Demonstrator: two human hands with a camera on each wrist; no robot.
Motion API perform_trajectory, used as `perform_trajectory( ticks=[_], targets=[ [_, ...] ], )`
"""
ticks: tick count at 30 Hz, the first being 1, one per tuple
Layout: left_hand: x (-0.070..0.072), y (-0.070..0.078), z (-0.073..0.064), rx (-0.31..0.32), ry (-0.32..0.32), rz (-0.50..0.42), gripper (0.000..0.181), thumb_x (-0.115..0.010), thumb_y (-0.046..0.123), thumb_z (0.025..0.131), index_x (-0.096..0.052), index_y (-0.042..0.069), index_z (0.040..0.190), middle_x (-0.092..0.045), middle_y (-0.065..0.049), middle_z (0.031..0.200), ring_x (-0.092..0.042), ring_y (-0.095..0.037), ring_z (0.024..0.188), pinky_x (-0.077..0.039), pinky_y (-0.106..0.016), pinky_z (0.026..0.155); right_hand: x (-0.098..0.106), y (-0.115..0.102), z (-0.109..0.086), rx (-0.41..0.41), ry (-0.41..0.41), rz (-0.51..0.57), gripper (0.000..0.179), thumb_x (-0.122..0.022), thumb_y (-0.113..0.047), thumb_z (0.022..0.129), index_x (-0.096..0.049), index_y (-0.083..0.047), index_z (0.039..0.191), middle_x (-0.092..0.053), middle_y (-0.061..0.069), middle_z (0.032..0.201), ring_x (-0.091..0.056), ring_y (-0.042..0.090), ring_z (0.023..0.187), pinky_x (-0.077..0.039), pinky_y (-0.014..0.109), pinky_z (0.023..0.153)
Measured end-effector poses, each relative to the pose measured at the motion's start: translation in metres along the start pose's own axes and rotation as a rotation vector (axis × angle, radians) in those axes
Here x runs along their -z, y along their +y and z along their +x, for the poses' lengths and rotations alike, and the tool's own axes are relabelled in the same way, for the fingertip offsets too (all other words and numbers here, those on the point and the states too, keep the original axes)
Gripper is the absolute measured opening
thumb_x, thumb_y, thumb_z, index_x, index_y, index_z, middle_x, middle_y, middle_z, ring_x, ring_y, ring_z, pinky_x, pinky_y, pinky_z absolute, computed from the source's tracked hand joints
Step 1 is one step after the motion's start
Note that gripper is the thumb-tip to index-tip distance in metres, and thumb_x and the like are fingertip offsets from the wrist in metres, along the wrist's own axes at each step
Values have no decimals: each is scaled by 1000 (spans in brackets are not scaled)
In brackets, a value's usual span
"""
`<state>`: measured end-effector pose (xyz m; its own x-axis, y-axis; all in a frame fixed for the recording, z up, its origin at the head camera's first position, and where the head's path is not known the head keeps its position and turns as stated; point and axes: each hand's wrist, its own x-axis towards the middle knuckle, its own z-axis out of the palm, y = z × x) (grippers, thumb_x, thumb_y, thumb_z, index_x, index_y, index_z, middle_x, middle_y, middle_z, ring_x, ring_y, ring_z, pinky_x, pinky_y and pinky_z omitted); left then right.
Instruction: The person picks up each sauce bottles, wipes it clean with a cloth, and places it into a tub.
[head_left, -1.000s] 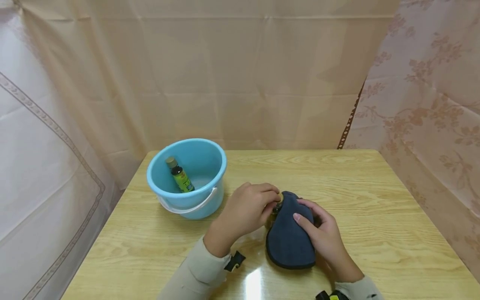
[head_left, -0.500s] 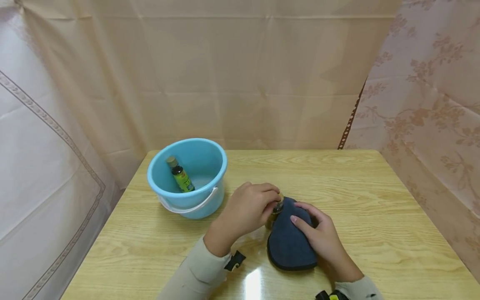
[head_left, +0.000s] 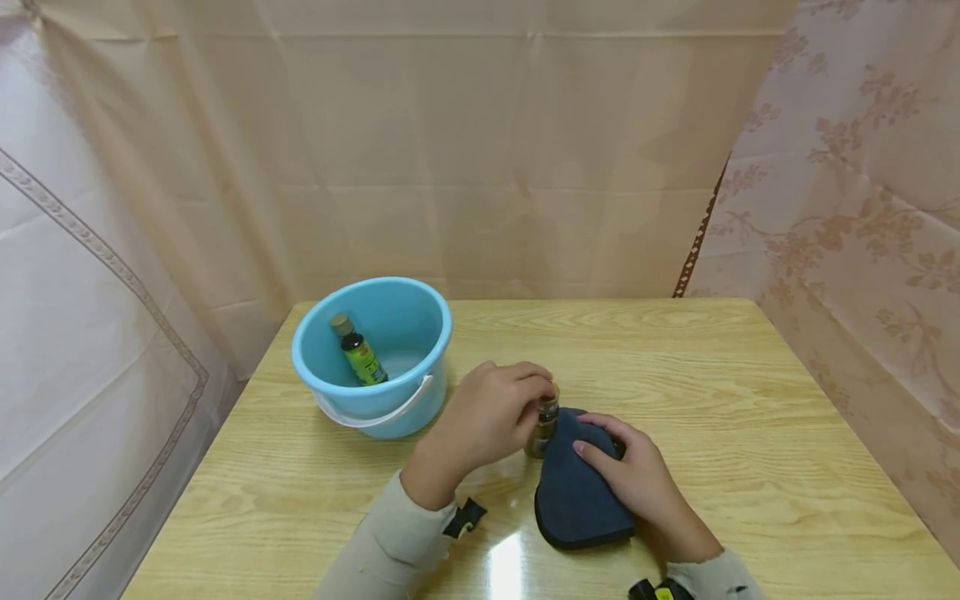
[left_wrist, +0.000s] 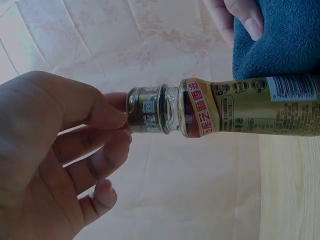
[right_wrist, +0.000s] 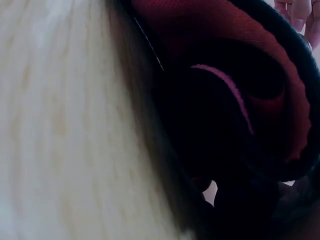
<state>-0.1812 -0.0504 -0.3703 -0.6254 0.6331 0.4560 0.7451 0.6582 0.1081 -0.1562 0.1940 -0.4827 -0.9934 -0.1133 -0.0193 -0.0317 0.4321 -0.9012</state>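
My left hand (head_left: 486,417) pinches the cap (left_wrist: 146,110) of a small sesame oil bottle (left_wrist: 245,110) with a gold label and a barcode. In the head view the bottle (head_left: 543,429) stands upright on the table, its top partly behind my fingers. My right hand (head_left: 637,475) grips a folded dark blue cloth (head_left: 573,500) with a black border, thumb on top. The cloth's upper end overlaps the bottle's right side. Reddish lining (right_wrist: 295,75) shows inside the fold in the right wrist view, which is mostly dark.
A light blue bucket (head_left: 433,333) with a white handle (head_left: 390,415) stands at the table's left back. Inside it leans a dark bottle (head_left: 362,354) with a green label. The wooden table (head_left: 712,375) ends at a beige curtain (head_left: 450,150).
My right hand has drawn the cloth down toward me, off the bottle's neck, so more of the bottle shows. My left hand stays at the cap, shifted slightly left.
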Motion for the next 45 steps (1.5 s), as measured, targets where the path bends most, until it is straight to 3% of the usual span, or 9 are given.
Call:
perform_trajectory(
  ticks=[5, 10, 14, 19, 27, 36, 45],
  targets=[
    [-1, -1, -1, 36, 66, 27, 13, -67, 21, 96, -78, 23, 104, -73, 7, 111, -65, -7, 75, -51, -29, 67, -1, -3, 0, 5, 8, -52, 37, -76, -44, 94, -69, -34, 130, -71, 2, 129, -68, 19, 111, -55, 34, 86],
    [-4, -1, -2, 62, 100, 46, 13, -70, 38, 99, -77, 27, 97, -70, 9, 102, -62, -5, 72, -47, -27, 63, -1, -4, -1, 4, 4, -43, 36, -76, -43, 94, -69, -34, 129, -71, 2, 128, -69, 19, 109, -56, 34, 84],
    [-5, -1, -3, 64, 90, 75, 17, -73, 45, 96, -79, 29, 97, -69, 10, 100, -59, -4, 68, -45, -26, 61, -2, -3, -1, 11, -1, -23, 36, -76, -43, 94, -70, -34, 128, -71, 2, 128, -68, 19, 110, -56, 34, 84],
    [-5, 1, -3, 69, 71, 78, 12, -76, 39, 95, -81, 30, 99, -69, 10, 102, -60, -4, 70, -46, -27, 64, -3, -3, -1, 29, 7, -9, 36, -76, -43, 94, -70, -34, 129, -71, 2, 129, -68, 19, 111, -56, 33, 85],
    [-5, 1, -2, 63, 58, 42, 11, -77, 33, 95, -82, 27, 102, -71, 11, 107, -66, -4, 79, -47, -27, 66, 0, -5, -1, 65, 8, 135, 36, -74, -36, 97, -68, -29, 132, -69, 3, 132, -69, 17, 111, -58, 30, 86],
    [-5, 2, 0, 52, 23, 9, 12, -76, 26, 96, -82, 24, 106, -74, 10, 113, -71, -5, 93, -52, -28, 73, 2, -9, -6, 166, 62, 259, 38, -71, -19, 100, -65, -16, 138, -72, 12, 114, -74, 20, 97, -62, 36, 77],
    [-7, 3, 0, 30, 7, -27, 15, -73, 21, 97, -80, 22, 111, -74, 8, 121, -73, -6, 98, -55, -30, 77, 6, -15, -11, 129, 163, 318, 42, -71, -15, 99, -64, -14, 140, -72, 4, 111, -74, 20, 97, -62, 34, 78]
  ],
)
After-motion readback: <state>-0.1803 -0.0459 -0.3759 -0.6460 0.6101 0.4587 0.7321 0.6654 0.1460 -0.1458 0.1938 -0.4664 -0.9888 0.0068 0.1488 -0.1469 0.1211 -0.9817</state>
